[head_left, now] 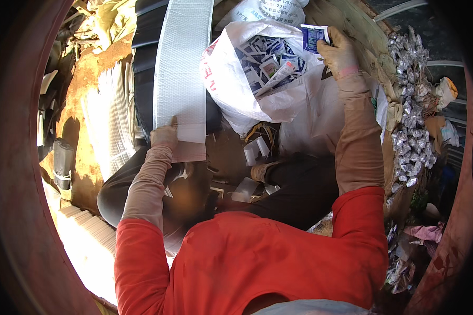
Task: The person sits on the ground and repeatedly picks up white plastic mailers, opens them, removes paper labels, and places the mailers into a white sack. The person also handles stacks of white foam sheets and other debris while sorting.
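Brown, sunlit ground (71, 107) carries a white woven sack (234, 102), its crinkled mouth gaping around a heap of small glossy packets (252, 79). Along the sack's left side runs a long, pale strip (184, 63), finely dimpled, lying over ribbed black material (144, 52). With its forearm reaching forward, the left hand (164, 136) grips the strip's left edge near the close end. Beyond the sack's far right rim, the right hand (337, 51), arm outstretched, pinches a flat blue-and-white packet (314, 38) by its right edge.

The right hand (337, 53) holds a blue packet (312, 38).
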Demonstrator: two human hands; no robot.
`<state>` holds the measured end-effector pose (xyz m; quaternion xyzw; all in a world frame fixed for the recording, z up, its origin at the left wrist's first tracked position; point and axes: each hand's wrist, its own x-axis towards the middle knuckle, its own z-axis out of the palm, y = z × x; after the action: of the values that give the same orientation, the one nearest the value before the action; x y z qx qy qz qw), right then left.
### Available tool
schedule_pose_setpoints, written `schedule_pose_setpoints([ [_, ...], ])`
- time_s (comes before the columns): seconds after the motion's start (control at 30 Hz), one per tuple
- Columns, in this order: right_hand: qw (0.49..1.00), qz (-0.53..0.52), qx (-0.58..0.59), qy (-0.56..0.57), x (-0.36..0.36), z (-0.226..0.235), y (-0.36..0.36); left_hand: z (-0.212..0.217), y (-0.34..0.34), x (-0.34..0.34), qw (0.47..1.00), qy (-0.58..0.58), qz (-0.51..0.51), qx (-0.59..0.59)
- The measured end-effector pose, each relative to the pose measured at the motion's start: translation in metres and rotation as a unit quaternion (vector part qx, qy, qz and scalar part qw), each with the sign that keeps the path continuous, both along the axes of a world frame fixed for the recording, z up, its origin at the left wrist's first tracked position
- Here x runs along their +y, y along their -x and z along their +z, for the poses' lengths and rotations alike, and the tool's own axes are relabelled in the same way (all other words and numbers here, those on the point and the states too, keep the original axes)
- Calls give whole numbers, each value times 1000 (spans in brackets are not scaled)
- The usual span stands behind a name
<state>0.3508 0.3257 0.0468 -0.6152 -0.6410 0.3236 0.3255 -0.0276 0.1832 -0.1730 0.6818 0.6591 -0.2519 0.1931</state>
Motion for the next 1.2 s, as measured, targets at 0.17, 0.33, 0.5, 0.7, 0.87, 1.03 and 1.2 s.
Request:
schedule_pose_setpoints([
  [0.17,938,226,-161,-210,-162,-8,99,46,-28,0,998,-24,53,5],
  [0.33,880,327,-307,159,-215,-136,194,111,-64,-35,995,-27,88,-43],
  [0.5,908,268,-296,129,-191,-164,207,132,-91,-70,988,-126,48,-80],
  [0.7,992,62,-110,5,-252,-94,137,93,-71,-43,910,-188,106,-353],
  [0.87,918,-199,4,-344,-372,-59,-63,74,-70,-29,940,-245,13,-238],
  [1.03,788,-605,-108,20,-470,-140,-316,78,-94,-31,945,-231,13,-230],
  [1.2,772,-421,-260,399,-519,-278,-418,82,-110,-33,958,-250,-9,-139],
])
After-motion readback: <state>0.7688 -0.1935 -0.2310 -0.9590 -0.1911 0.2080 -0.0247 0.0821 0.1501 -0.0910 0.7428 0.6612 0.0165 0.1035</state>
